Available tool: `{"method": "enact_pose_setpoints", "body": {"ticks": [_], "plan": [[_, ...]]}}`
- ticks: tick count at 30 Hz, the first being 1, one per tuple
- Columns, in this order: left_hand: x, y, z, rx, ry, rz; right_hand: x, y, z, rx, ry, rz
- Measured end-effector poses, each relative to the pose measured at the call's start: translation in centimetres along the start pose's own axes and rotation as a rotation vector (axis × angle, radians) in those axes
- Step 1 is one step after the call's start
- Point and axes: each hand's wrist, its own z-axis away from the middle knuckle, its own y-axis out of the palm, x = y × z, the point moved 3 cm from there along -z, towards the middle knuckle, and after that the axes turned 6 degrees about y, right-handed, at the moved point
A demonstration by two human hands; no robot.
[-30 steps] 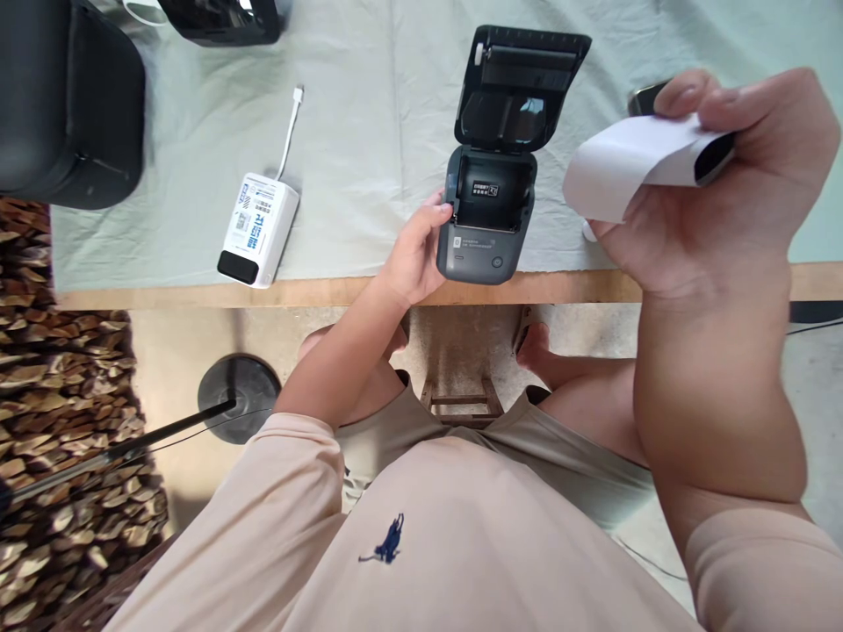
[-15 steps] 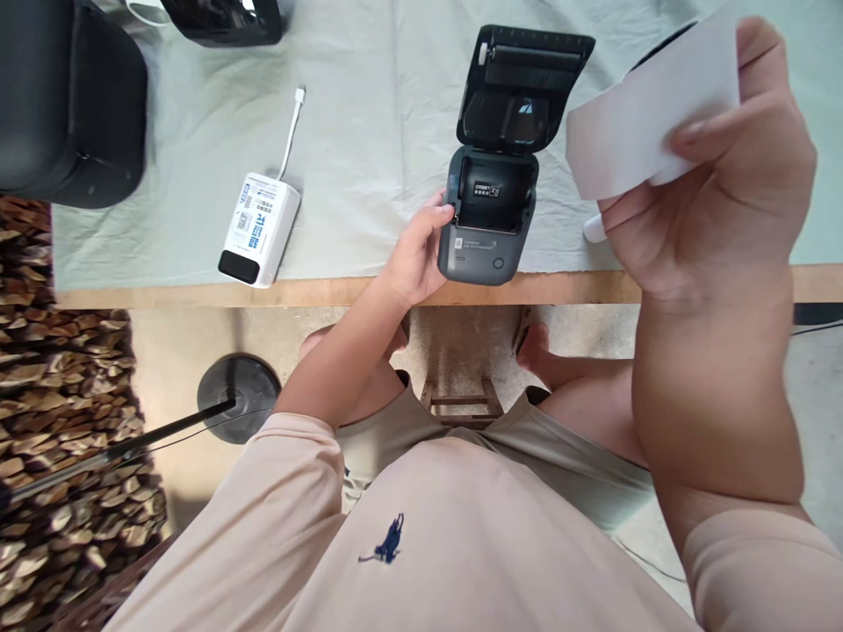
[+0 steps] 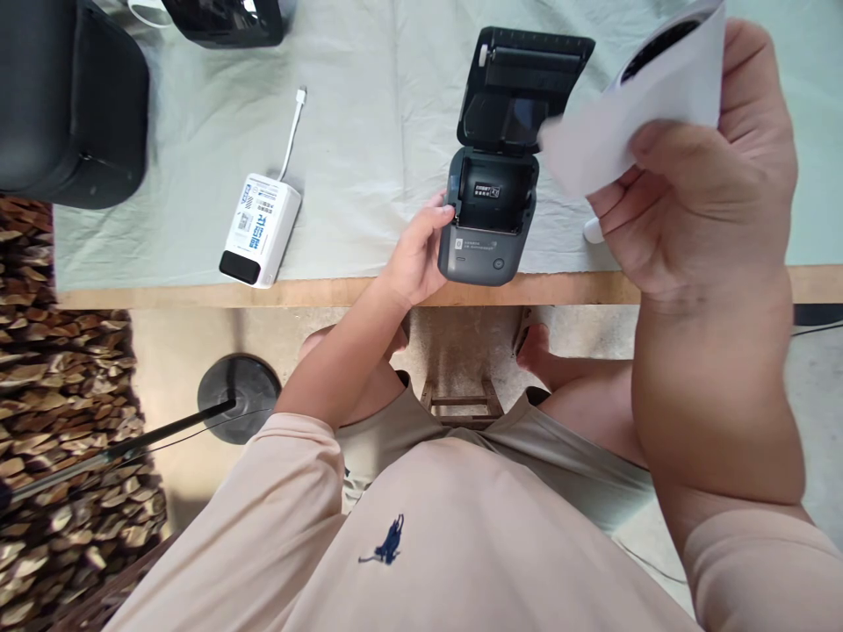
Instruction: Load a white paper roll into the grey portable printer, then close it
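A dark grey label printer [image 3: 486, 259] stands at the table's front edge with its lid [image 3: 527, 88] swung up and its paper bay bare. My left hand [image 3: 421, 250] grips the printer's left side, thumb on the rim of the bay. Up at the right, my right hand [image 3: 698, 175] holds a roll of white label paper [image 3: 632, 132] with its loose end hanging toward the printer. The roll's dark core shows at its top. A small white rounded thing [image 3: 594, 231] lies on the cloth, partly hidden behind my right hand.
A white power bank [image 3: 262, 224] with a short cable [image 3: 291, 132] lies left on the cloth-covered table [image 3: 369, 158]. A black case [image 3: 72, 105] and a glossy black object [image 3: 227, 19] sit at the far left. Below are a round stand base [image 3: 238, 397] and stacked firewood [image 3: 72, 386].
My right hand has tilted the paper roll and shifted it slightly left, so more of the core shows and the loose end reaches nearer the lid. My left hand and the printer stay put.
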Motion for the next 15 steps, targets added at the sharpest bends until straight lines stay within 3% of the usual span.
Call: {"method": "enact_pose_setpoints", "body": {"ticks": [4,8,11,15], "plan": [[0.0,-0.1,0.0,-0.002,0.004,0.001,-0.8,-0.8,-0.8,-0.093,0.088,-0.080],[0.0,0.0,0.0,0.015,0.004,0.023,-1.2,-1.6,-1.7,0.002,0.149,-0.067],[0.0,0.0,0.0,0.020,0.005,0.014,-1.9,-1.7,-1.9,-0.059,0.222,-0.185],[0.1,-0.1,-0.1,0.028,0.018,0.021,-2.3,-1.9,-2.4,-0.059,0.179,-0.227]]}}
